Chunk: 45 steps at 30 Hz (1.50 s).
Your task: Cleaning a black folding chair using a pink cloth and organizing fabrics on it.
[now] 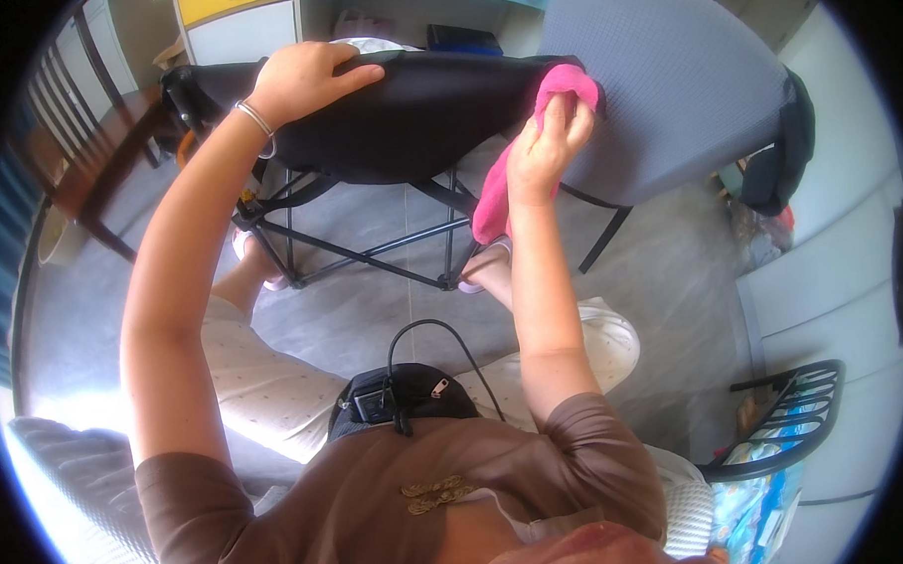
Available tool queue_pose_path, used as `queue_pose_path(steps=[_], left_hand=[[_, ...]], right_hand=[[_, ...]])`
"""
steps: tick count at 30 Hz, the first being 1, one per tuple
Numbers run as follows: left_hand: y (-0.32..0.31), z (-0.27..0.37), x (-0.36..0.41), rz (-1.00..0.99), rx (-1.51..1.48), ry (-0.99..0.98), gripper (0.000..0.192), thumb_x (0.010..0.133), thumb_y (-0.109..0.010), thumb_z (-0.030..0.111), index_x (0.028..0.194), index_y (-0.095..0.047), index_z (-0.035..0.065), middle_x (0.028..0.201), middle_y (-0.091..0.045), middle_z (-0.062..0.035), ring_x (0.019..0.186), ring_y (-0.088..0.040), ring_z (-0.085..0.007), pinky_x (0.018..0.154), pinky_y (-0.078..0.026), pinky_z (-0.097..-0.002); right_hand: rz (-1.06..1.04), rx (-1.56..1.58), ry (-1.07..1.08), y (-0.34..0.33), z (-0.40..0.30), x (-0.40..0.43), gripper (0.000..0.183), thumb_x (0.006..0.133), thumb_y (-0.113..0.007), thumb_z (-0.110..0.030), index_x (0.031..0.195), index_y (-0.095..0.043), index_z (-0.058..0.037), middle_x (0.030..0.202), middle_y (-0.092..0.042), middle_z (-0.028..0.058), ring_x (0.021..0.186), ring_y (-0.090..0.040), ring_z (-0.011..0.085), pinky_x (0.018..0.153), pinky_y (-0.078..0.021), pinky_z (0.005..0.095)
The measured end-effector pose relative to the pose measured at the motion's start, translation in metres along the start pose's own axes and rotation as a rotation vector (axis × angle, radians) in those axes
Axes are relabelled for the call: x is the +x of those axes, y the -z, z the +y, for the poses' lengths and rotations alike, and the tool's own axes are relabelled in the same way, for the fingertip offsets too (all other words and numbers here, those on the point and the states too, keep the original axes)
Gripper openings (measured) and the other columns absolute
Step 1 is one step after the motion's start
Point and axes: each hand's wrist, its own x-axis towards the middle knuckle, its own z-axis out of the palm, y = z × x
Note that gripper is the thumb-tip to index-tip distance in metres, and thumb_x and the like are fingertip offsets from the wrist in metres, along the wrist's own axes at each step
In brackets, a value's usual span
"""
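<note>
Straight ahead stands a folding camp chair with a black fabric panel [416, 119] and a dark metal tube frame [361, 259]. My left hand [303, 78] lies over the top edge of the black fabric, thumb on the near side and fingertips hidden behind. A pink cloth [495, 198] is gripped in my right hand [547, 148], bunched around the fingers at the right upper corner of the black fabric. Its loose end hangs below the hand. Whether the cloth presses on the fabric is hard to tell.
A grey padded chair [661, 88] stands close on the right, dark clothing [779, 151] over its back. At left is a wooden chair [111, 137]. Drawers [241, 36] stand behind. A black waist bag [403, 395] with a cable rests at my lap; a black metal rack [792, 419] is lower right.
</note>
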Motion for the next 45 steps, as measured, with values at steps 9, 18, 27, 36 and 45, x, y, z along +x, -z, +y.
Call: queue_pose_path(steps=[9,18,27,36,45], left_hand=[[0.0,-0.001,0.0,-0.03,0.027,0.028,0.056,0.089,-0.051,0.062,0.087,-0.069,0.0094,0.077,-0.067,-0.0141,0.072,-0.065,-0.0316,0.07,-0.052,-0.0407],[-0.002,0.001,0.003,-0.023,0.032,0.034,0.056,0.088,-0.053,0.063,0.1,-0.07,0.0111,0.083,-0.069,-0.0172,0.08,-0.067,-0.035,0.073,-0.052,-0.041],[0.008,0.008,-0.001,0.011,-0.03,0.031,0.052,0.087,-0.056,0.056,0.082,-0.067,0.0049,0.076,-0.065,-0.0212,0.074,-0.064,-0.0387,0.067,-0.05,-0.0456],[0.004,0.004,-0.007,0.033,-0.017,0.003,0.049,0.087,-0.057,0.054,0.084,-0.069,0.0065,0.078,-0.066,-0.0205,0.076,-0.064,-0.038,0.069,-0.05,-0.045],[0.004,0.008,-0.005,0.008,-0.055,0.045,0.05,0.087,-0.056,0.055,0.09,-0.07,0.0069,0.083,-0.067,-0.0203,0.08,-0.065,-0.0369,0.072,-0.05,-0.0437]], right_hand=[[-0.142,0.114,-0.005,0.006,0.006,-0.025,0.037,0.078,-0.059,0.002,0.115,-0.058,0.0038,0.111,-0.052,0.0259,0.105,-0.051,0.0444,0.093,-0.0413,0.0474],[-0.5,0.458,-0.586,0.046,0.031,-0.122,0.034,0.089,-0.058,-0.006,0.122,-0.06,0.0015,0.137,-0.048,0.0214,0.122,-0.05,0.0358,0.102,-0.0414,0.0397],[0.021,1.967,-1.428,0.102,0.031,-0.094,0.053,0.097,-0.042,-0.029,0.142,-0.038,-0.0007,0.148,-0.038,0.0162,0.139,-0.033,0.0329,0.116,-0.022,0.049],[-0.075,1.808,-1.336,0.097,0.023,-0.059,0.054,0.093,-0.044,-0.027,0.142,-0.04,-0.0041,0.148,-0.039,0.0156,0.136,-0.038,0.0357,0.114,-0.0279,0.0505],[-0.379,0.462,-0.525,0.02,0.013,-0.161,0.054,0.093,-0.057,-0.009,0.139,-0.032,0.001,0.122,-0.054,0.0202,0.114,-0.055,0.0295,0.101,-0.039,0.0354]])
